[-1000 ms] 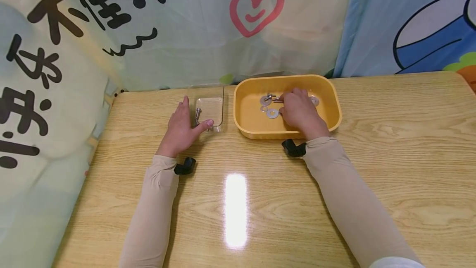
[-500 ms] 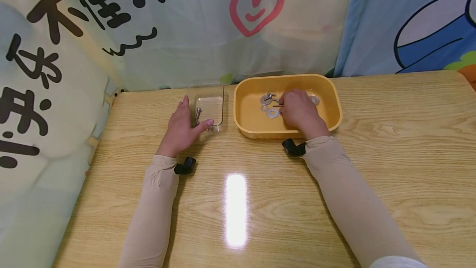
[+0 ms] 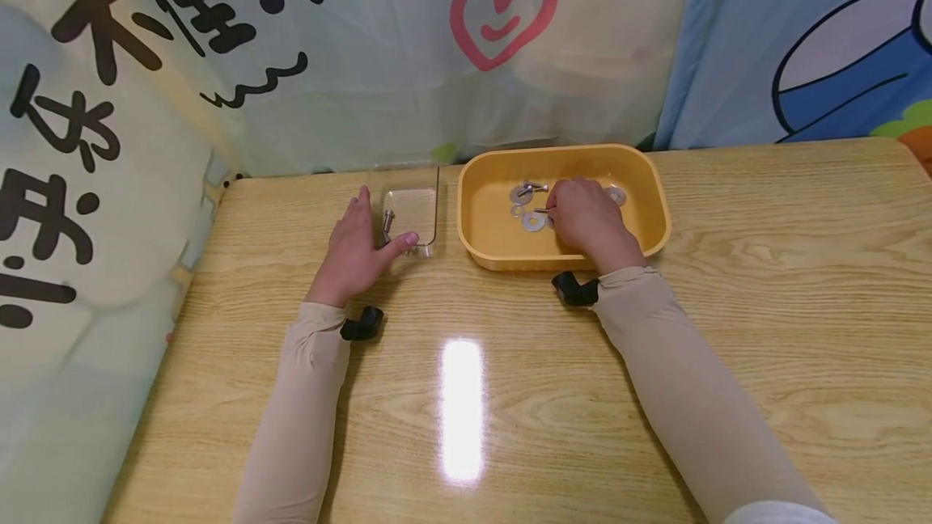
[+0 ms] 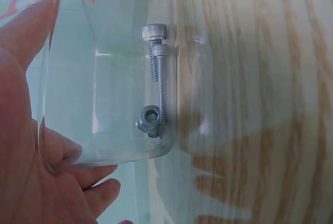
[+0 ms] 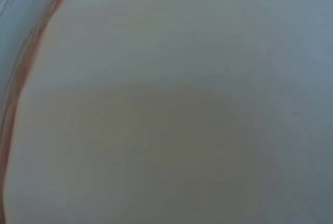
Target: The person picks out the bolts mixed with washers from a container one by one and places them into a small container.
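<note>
My left hand lies along the left side of a clear plastic box, fingers straight and thumb spread over the near edge. In the left wrist view, several socket-head screws lie inside the clear box; the hand shows behind its wall. My right hand reaches down into a yellow tub with bent fingers. Its fingertips are hidden, so whether they pinch anything does not show. A thin screw pokes out beside them. Flat washers and more screws lie to the left.
Both containers stand near the back edge of a wood-grain table, the box left of the tub. A printed cloth hangs right behind and along the left side. The right wrist view is blurred by a pale surface close to the camera.
My right fingers shift slightly in the tub, and the screws beside them have moved a little. My left hand and the clear box stay put.
</note>
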The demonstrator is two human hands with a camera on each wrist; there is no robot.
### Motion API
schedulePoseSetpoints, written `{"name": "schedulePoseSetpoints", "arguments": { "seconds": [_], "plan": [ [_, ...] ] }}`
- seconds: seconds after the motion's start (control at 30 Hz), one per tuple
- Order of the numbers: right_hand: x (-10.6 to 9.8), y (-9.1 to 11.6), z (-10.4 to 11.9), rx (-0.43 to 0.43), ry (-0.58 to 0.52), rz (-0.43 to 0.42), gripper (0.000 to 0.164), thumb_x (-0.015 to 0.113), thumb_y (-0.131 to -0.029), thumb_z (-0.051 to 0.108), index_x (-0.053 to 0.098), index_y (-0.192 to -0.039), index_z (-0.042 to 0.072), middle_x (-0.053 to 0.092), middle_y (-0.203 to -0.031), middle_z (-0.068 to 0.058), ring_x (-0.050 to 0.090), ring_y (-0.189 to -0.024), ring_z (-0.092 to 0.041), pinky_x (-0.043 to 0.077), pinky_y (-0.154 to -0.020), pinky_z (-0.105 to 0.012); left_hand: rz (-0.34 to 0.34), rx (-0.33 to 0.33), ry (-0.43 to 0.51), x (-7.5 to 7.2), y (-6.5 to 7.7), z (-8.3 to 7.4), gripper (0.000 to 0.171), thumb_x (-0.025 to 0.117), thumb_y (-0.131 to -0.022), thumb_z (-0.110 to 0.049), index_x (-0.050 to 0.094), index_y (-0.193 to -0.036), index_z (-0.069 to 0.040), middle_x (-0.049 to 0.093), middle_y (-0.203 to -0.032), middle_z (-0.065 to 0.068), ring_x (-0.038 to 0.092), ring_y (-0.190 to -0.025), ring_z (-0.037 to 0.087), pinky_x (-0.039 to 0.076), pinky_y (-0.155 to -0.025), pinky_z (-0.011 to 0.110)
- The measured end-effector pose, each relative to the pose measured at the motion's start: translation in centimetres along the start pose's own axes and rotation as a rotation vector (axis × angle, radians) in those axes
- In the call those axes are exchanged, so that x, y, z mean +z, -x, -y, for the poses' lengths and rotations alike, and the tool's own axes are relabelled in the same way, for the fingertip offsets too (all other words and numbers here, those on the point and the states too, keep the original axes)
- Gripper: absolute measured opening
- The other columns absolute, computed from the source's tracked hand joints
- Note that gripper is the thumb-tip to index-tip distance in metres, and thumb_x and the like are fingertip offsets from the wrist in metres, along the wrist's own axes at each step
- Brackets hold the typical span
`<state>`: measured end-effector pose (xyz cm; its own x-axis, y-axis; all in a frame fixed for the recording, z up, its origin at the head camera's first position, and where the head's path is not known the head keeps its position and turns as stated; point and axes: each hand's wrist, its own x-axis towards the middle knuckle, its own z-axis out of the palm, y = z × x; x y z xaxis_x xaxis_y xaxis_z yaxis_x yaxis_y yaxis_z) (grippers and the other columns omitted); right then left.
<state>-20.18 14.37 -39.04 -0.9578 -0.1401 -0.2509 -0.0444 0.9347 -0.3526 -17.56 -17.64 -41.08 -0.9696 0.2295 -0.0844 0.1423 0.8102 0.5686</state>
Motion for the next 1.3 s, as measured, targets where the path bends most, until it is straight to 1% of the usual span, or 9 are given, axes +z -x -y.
{"name": "schedulePoseSetpoints", "arguments": {
  "seconds": [0.2, 0.37, 0.43, 0.6, 0.83, 0.97, 1.3],
  "plan": [
    [-0.1, 0.2, 0.2, -0.003, -0.001, -0.010, 0.015, 0.064, -0.095, 0.005, 0.067, -0.107, -0.004, 0.062, -0.107, -0.021, 0.055, -0.098, -0.036, 0.048, -0.093, -0.050, 0.005, -0.006, 0.002, 0.0, 0.1, -0.1, 0.103, 0.058, -0.098, -0.055, -0.002, -0.159, 0.004, 0.005, -0.166, 0.023, 0.005, -0.153, 0.036, 0.009, -0.122, 0.051],
    [-0.1, 0.4, 0.3, -0.006, -0.014, -0.040, 0.015, 0.065, -0.095, 0.006, 0.066, -0.106, -0.004, 0.061, -0.105, -0.021, 0.055, -0.097, -0.036, 0.049, -0.091, -0.050, 0.006, -0.004, 0.000, 0.0, 0.2, -0.2, 0.103, 0.058, -0.098, -0.054, -0.002, -0.158, 0.005, 0.005, -0.165, 0.024, 0.005, -0.153, 0.036, 0.009, -0.122, 0.051],
    [-0.1, 0.5, 0.4, -0.009, -0.026, -0.056, 0.015, 0.063, -0.096, 0.006, 0.066, -0.107, -0.005, 0.061, -0.105, -0.021, 0.056, -0.097, -0.036, 0.049, -0.091, -0.050, 0.006, -0.002, 0.001, -0.1, 0.2, -0.3, 0.104, 0.058, -0.098, -0.054, -0.002, -0.158, 0.005, 0.005, -0.165, 0.024, 0.005, -0.153, 0.037, 0.009, -0.122, 0.051],
    [-0.2, 0.7, 0.5, -0.018, -0.061, -0.089, 0.018, 0.054, -0.102, 0.008, 0.064, -0.107, -0.006, 0.060, -0.105, -0.022, 0.055, -0.098, -0.036, 0.048, -0.092, -0.050, 0.005, -0.001, 0.005, -0.1, 0.2, -0.4, 0.104, 0.059, -0.098, -0.053, -0.002, -0.158, 0.005, 0.005, -0.165, 0.024, 0.005, -0.153, 0.037, 0.009, -0.122, 0.052],
    [-0.3, 0.8, 0.7, -0.050, -0.066, -0.126, 0.021, 0.049, -0.103, 0.008, 0.064, -0.109, -0.007, 0.059, -0.108, -0.023, 0.054, -0.103, -0.037, 0.045, -0.097, -0.050, 0.002, -0.006, 0.016, -0.1, 0.2, -0.4, 0.103, 0.059, -0.098, -0.053, -0.002, -0.159, 0.004, 0.006, -0.166, 0.023, 0.006, -0.153, 0.036, 0.010, -0.122, 0.053],
    [-0.3, 1.0, 0.9, -0.061, -0.091, -0.150, 0.021, 0.048, -0.103, 0.007, 0.063, -0.109, -0.006, 0.059, -0.111, -0.024, 0.053, -0.106, -0.038, 0.043, -0.100, -0.051, 0.003, -0.009, 0.015, -0.1, 0.1, -0.4, 0.103, 0.058, -0.098, -0.054, -0.002, -0.159, 0.003, 0.006, -0.166, 0.023, 0.005, -0.153, 0.036, 0.010, -0.122, 0.053],
    [-0.2, 1.5, 1.7, -0.096, -0.124, -0.180, 0.019, 0.050, -0.103, 0.007, 0.063, -0.111, -0.005, 0.058, -0.116, -0.024, 0.050, -0.115, -0.040, 0.041, -0.103, -0.052, 0.000, -0.007, 0.011, -0.1, 0.1, -0.2, 0.103, 0.058, -0.098, -0.055, -0.001, -0.159, 0.003, 0.006, -0.166, 0.022, 0.005, -0.153, 0.036, 0.009, -0.122, 0.053]
  ]
}}
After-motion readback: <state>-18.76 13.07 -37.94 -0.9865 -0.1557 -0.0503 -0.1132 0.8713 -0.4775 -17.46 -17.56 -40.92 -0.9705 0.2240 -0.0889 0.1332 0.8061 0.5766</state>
